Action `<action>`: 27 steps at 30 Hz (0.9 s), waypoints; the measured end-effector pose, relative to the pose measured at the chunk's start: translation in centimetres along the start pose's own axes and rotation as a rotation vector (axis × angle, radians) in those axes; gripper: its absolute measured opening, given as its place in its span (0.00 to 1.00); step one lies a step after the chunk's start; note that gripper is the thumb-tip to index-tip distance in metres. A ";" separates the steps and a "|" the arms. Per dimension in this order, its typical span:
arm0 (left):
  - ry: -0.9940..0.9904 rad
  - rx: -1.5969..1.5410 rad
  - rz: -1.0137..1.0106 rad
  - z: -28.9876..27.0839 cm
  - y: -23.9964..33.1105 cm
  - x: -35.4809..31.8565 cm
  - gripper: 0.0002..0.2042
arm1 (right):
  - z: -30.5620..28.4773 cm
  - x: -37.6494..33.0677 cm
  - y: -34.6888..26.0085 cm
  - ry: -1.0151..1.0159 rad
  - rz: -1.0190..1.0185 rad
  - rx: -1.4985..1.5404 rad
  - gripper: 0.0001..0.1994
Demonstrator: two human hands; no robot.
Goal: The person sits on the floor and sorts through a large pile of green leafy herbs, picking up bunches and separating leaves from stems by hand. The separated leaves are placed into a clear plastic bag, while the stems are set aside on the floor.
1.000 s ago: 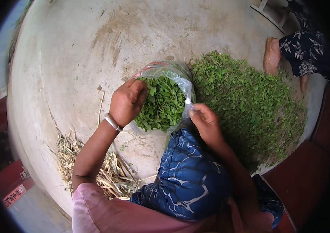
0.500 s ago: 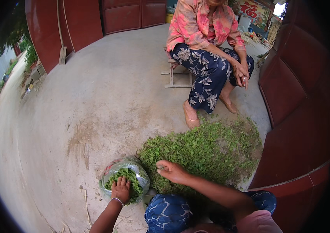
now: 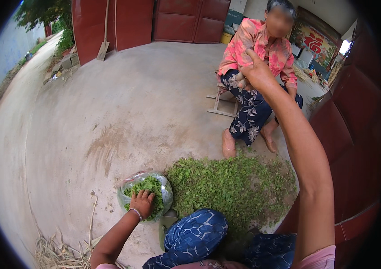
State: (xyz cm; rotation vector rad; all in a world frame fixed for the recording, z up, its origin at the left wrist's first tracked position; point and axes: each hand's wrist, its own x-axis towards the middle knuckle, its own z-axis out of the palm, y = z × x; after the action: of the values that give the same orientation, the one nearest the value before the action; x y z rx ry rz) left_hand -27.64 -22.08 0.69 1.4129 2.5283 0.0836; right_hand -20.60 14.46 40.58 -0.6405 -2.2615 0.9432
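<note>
My left hand [image 3: 142, 202] presses down on green leaves inside a clear plastic bag [image 3: 166, 192] that stands on the concrete ground in front of my knee. My right hand [image 3: 257, 71] is raised high in the air, arm stretched out toward a seated person [image 3: 262, 54]; its fingers look loosely curled and I cannot make out anything in them. A wide pile of loose green leaves [image 3: 231, 186] lies on the ground right of the bag, below my raised arm.
The person in a pink flowered top sits on a low wooden stool [image 3: 219, 101], bare feet at the pile's far edge. Dry stalks [image 3: 58, 251] lie at lower left. Red doors [image 3: 123, 22] stand behind, and a shovel [image 3: 103, 47] leans against them.
My head has lifted, bringing the seated person and doors into view. My right hand left the bag's rim, passed over the leaf pile and rose high. My left hand stays in the bag.
</note>
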 end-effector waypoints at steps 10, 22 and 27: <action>0.376 -0.182 -0.060 -2.2 1.0 -4.1 0.29 | 2.8 -3.5 2.7 -0.169 0.049 -0.032 0.32; 0.581 -0.831 -0.707 5.9 -1.0 -4.9 0.33 | -3.3 -33.1 8.2 -0.685 0.562 -0.247 0.25; 0.541 -0.765 -0.617 7.2 -1.9 -5.0 0.21 | -4.7 -37.2 9.8 -0.521 0.662 -0.017 0.22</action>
State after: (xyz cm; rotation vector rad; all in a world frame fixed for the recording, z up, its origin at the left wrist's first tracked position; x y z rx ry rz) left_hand -24.99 -27.83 -5.64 0.3172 2.7036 1.2884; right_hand 10.74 -0.39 23.25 -1.3260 -2.5410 1.5482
